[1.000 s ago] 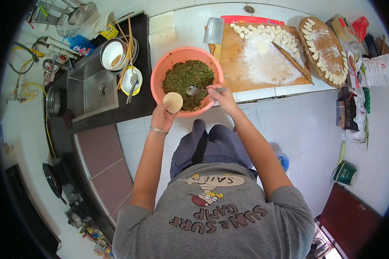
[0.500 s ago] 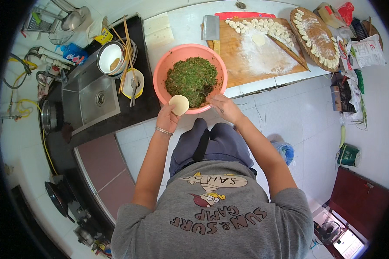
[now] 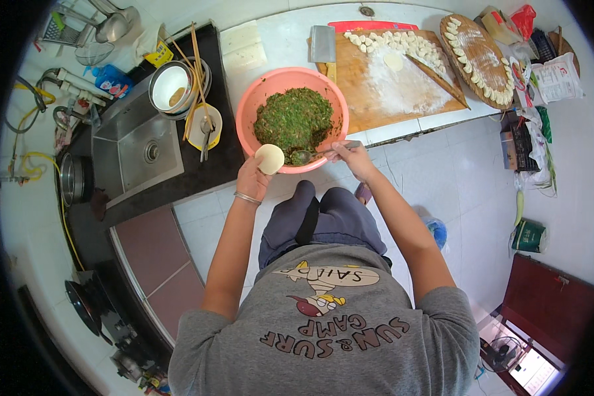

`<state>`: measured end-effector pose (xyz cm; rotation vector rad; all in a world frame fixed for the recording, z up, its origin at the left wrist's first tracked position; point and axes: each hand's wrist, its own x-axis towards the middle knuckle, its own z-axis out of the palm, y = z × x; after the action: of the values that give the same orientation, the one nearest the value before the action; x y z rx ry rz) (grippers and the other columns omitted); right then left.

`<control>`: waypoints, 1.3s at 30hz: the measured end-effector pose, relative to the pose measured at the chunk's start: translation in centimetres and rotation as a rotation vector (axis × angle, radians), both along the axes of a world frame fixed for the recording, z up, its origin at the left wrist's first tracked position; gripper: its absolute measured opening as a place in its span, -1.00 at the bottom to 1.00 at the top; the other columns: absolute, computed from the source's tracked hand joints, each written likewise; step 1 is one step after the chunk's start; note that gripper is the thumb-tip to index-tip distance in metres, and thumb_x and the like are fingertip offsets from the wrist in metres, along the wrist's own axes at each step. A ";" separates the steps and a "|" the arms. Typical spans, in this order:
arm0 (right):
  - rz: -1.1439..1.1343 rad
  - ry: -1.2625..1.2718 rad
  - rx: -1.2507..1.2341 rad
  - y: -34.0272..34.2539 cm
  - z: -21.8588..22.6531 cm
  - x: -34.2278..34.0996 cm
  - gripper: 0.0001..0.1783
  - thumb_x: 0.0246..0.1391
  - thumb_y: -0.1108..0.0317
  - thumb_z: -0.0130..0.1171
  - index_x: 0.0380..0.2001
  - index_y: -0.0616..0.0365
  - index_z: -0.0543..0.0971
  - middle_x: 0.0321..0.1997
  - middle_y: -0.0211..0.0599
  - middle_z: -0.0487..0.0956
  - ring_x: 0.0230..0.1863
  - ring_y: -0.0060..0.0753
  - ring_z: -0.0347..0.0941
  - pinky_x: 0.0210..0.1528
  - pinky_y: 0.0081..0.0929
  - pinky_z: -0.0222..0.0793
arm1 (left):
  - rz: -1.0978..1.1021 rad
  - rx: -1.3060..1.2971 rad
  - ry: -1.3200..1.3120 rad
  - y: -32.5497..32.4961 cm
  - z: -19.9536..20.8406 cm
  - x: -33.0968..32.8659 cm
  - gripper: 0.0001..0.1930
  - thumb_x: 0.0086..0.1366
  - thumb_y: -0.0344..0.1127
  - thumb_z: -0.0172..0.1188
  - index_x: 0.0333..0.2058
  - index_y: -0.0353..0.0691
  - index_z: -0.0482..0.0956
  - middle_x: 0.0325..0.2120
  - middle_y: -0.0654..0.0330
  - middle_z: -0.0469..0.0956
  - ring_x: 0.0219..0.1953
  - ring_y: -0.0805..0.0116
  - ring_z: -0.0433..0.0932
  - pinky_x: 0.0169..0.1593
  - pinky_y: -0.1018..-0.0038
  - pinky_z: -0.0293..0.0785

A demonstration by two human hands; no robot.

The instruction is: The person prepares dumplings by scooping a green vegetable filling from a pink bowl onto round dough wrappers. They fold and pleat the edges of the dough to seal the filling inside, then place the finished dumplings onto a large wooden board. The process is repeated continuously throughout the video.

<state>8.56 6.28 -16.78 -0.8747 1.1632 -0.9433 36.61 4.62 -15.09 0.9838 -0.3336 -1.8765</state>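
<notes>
My left hand (image 3: 252,181) pinches a round, pale dumpling wrapper (image 3: 270,160) by its edge at the near left rim of a pink bowl (image 3: 247,102). Chopped green filling (image 3: 294,117) is heaped in the bowl. At the near right rim, my right hand (image 3: 351,158) is closed around the handle of a metal spoon (image 3: 315,156). The spoon's bowl end is low in the near part of the filling, close to the wrapper. What lies in the spoon is too small to make out.
Right of the bowl lies a floured wooden board (image 3: 363,99) with several dough pieces (image 3: 393,41), a rolling pin (image 3: 437,82) and another wrapper (image 3: 393,63). Behind the bowl is a cleaver (image 3: 323,43). A round tray (image 3: 476,49) holds dumplings. At left are a sink (image 3: 135,168) and stacked bowls (image 3: 171,86).
My right hand has moved slightly right, and the spoon has come into view, its tip shifted toward the wrapper. The left hand keeps the wrapper at nearly the same place.
</notes>
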 end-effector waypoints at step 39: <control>-0.020 0.504 -0.711 3.8 8.9 -3.2 -0.74 0.03 0.52 0.10 -0.16 0.24 0.57 -0.23 -0.14 0.58 -0.21 -0.18 0.48 -0.08 -0.34 0.35 | -0.172 0.233 0.172 -3.9 3.8 -4.6 -0.49 0.40 -0.07 -0.35 0.14 -0.34 0.20 0.07 -0.01 0.35 0.12 0.08 0.33 0.17 0.11 0.28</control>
<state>5.32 10.06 -7.92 -1.7505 1.2647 -1.2174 32.05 0.72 -11.28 0.9627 -0.1008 -2.1773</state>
